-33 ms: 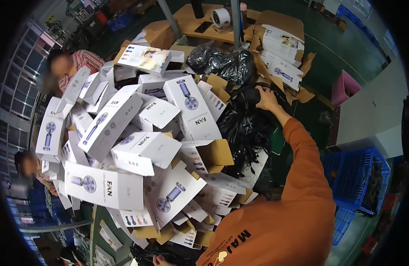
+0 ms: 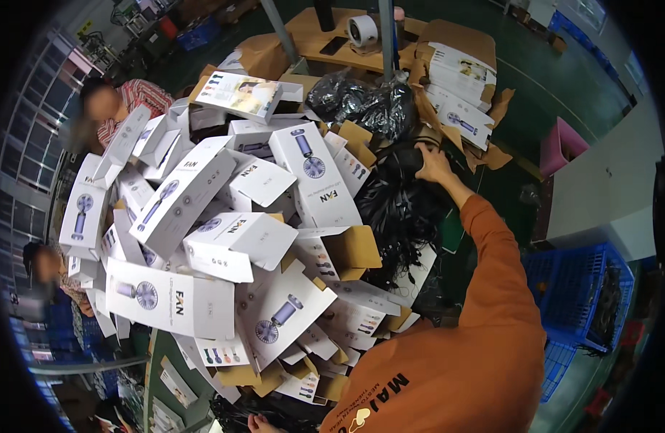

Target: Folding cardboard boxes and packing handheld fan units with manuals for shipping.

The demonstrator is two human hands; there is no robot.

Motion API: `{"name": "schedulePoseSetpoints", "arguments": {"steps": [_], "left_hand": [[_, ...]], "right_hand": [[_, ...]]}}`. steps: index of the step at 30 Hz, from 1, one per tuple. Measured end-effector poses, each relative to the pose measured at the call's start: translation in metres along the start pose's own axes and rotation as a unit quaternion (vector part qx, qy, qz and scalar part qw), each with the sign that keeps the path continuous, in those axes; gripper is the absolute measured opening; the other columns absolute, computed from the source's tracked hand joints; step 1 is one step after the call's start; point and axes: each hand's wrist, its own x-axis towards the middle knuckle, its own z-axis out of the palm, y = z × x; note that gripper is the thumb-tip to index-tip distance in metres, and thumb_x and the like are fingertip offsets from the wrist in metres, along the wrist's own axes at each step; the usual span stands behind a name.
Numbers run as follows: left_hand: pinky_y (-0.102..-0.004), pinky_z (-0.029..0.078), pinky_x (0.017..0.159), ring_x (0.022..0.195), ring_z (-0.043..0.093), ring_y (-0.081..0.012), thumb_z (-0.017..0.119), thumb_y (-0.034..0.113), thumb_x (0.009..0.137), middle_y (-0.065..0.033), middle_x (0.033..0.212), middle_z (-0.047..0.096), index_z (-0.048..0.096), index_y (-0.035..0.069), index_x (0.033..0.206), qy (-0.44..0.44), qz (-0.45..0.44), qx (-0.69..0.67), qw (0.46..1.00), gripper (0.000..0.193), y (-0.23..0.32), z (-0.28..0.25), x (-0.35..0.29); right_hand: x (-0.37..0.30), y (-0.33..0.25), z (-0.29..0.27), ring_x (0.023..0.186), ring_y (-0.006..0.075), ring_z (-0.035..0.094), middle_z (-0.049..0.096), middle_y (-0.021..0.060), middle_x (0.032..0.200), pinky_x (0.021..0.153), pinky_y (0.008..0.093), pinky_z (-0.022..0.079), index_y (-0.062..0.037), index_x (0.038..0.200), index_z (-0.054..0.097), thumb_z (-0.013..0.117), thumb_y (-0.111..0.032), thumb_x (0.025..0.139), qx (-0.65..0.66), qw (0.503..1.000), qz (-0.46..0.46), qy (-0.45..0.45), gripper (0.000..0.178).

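Note:
My right hand, in an orange sleeve, reaches far out to a heap of black cables beside the boxes. Its fingers curl round the thick upper end of a black cable bundle. At the lower edge, my left hand is partly cut off. Its visible fingers are bent together next to more black cables; what they hold, if anything, is hidden. A large pile of white fan boxes lies left of my arm, several with open brown flaps.
Black plastic bags lie beyond the cables, near a carton of flat printed boxes. A wooden table with a tape roll stands behind. Blue crates and a pink bin are at right. Two people sit at left.

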Motion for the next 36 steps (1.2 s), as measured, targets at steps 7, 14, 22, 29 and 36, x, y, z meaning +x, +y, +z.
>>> {"name": "schedulePoseSetpoints", "arguments": {"steps": [7, 14, 22, 29, 36], "left_hand": [[-0.0231, 0.049, 0.063, 0.072, 0.059, -0.0136, 0.058, 0.005, 0.085, -0.0065, 0.09, 0.061, 0.06, 0.002, 0.101, -0.029, -0.032, -0.069, 0.997, 0.017, -0.014, 0.014, -0.009], [-0.0245, 0.048, 0.074, 0.08, 0.06, -0.0135, 0.062, 0.006, 0.08, -0.0067, 0.09, 0.066, 0.065, -0.002, 0.098, -0.026, -0.024, -0.122, 0.992, 0.02, 0.013, 0.003, -0.063], [-0.0229, 0.046, 0.065, 0.07, 0.059, -0.0107, 0.064, 0.003, 0.077, -0.0054, 0.081, 0.063, 0.064, 0.0, 0.092, 0.067, -0.002, -0.099, 0.993, 0.016, 0.013, -0.008, -0.084], [-0.0315, 0.047, 0.066, 0.074, 0.058, -0.023, 0.07, 0.008, 0.07, -0.0084, 0.084, 0.058, 0.065, 0.003, 0.088, 0.105, 0.11, 0.067, 0.986, 0.02, 0.025, 0.013, -0.055], [-0.0371, 0.043, 0.064, 0.075, 0.052, -0.0294, 0.063, 0.011, 0.073, -0.0097, 0.078, 0.052, 0.062, 0.003, 0.073, -0.022, 0.249, -0.003, 0.968, 0.008, 0.093, -0.001, -0.05]], "right_hand": [[-0.041, -0.039, 0.02, 0.11, 0.0495, 0.042, 0.044, 0.0294, 0.12, 0.091, 0.0503, 0.041, -0.0149, 0.122, 0.039, 0.075, -0.026, 0.056, 0.011, 0.998, -0.02, -0.053, 0.076], [-0.034, -0.061, 0.056, 0.118, 0.0333, 0.047, 0.049, 0.0227, 0.125, 0.1, 0.0402, 0.036, 0.0037, 0.122, 0.048, 0.072, -0.035, 0.071, 0.167, 0.958, -0.235, -0.005, 0.068], [-0.195, -0.197, -0.109, 0.09, 0.023, 0.059, 0.061, 0.0143, 0.099, 0.082, 0.0332, 0.048, 0.0074, 0.102, 0.058, 0.056, -0.009, 0.088, 0.364, 0.797, -0.341, 0.34, 0.021], [-0.408, -0.375, -0.059, 0.07, 0.0216, 0.062, 0.064, 0.0112, 0.081, 0.057, 0.0298, 0.047, -0.0023, 0.09, 0.063, 0.064, 0.004, 0.071, 0.341, 0.57, -0.669, -0.333, 0.02], [-0.464, -0.422, 0.001, 0.087, 0.0275, 0.062, 0.063, 0.0143, 0.097, 0.077, 0.0327, 0.048, -0.0012, 0.106, 0.059, 0.069, -0.007, 0.074, 0.328, 0.512, -0.741, -0.285, 0.034]]}}
